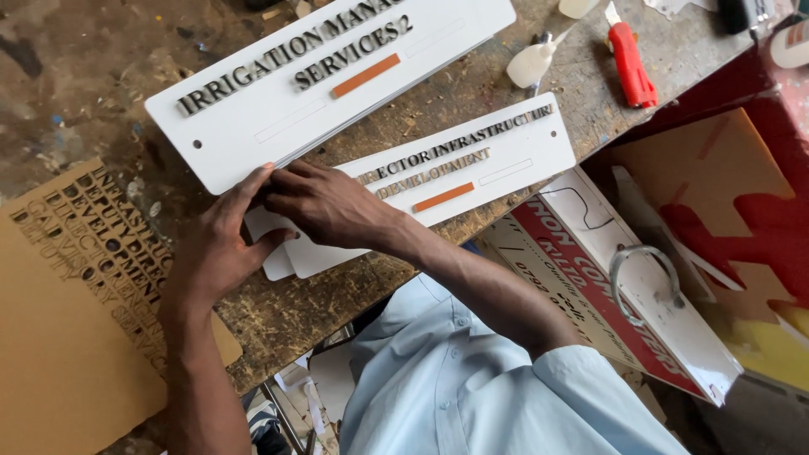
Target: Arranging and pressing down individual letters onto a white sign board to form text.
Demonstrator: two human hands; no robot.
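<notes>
White rectangular plastic sign plate (pixel 472 164) with raised metallic lettering and a short orange bar lies slanted across the centre of the frame, on a scarred, glue-stained wooden surface (pixel 101 76). Its left end is hidden under both hands. The left hand (pixel 221 236) presses flat, fingers spread wide, on the plate's lower left corner, thumb out to the right. The right hand (pixel 324 202) lies across it from the right, fingers curled narrow and pressed down at the plate's left edge; whether they pinch anything small cannot be told. A second, larger white sign plate (pixel 278 101) of the same make, resting on a thin stack of more plates, sits just above in the upper middle of the frame, its lower edge touching the fingertips. At lower left lies a tan cardboard sheet (pixel 50 337) cut through with rows of letter shapes. At upper right stand a small translucent glue bottle (pixel 533 61) and a red-handled utility knife (pixel 632 63). A red-and-white printed board (pixel 624 303) leans below the surface's edge at right.
</notes>
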